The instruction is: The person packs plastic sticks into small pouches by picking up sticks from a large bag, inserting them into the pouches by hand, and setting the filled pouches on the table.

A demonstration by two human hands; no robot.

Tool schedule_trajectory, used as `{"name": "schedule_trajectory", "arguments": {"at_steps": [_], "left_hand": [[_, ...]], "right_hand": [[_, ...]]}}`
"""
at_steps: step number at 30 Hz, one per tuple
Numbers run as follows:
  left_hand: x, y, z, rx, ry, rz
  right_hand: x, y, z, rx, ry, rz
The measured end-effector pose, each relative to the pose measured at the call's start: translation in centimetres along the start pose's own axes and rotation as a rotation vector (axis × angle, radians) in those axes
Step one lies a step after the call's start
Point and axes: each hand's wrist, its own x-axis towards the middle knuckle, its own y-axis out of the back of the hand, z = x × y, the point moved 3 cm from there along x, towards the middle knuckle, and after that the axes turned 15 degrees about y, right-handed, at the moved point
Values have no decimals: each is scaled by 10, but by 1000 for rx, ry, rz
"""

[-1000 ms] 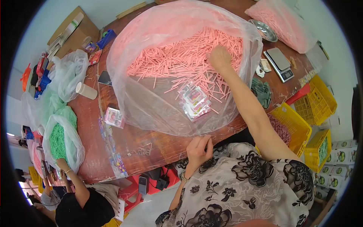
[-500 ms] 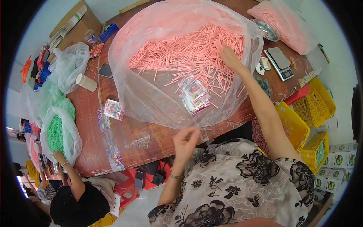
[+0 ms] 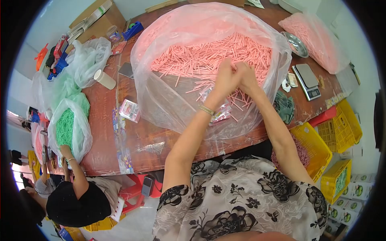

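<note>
The left hand (image 3: 226, 80) and right hand (image 3: 247, 76) meet over thin pink sticks (image 3: 181, 58) inside a large translucent plastic bag (image 3: 157, 106), their grip unclear. The left forearm (image 3: 189, 136) catching its near rim could spill sticks.

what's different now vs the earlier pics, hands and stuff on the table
The left hand has moved forward from the near table edge to above the pink sticks, meeting the right hand, which has shifted slightly left. Whether either has taken hold of anything is hidden. The left forearm now partly covers the packets. The cup and scale stayed put; only the view shifted.
</note>
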Motion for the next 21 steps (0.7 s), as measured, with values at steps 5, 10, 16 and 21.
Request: {"name": "schedule_trajectory", "arguments": {"at_steps": [5,10,16,21], "left_hand": [[-29,-16,21,332,-176,1],[-27,20,11,-320,213,105],[-35,-4,25,-1233,607,-304],[-34,-8,19,-837,474,-159]], "right_hand": [[0,8,2,-121,75,100],[7,28,-10,635,-128,361],[13,11,-32,1191,-265,375],[12,24,-48,788,-3,451]]}}
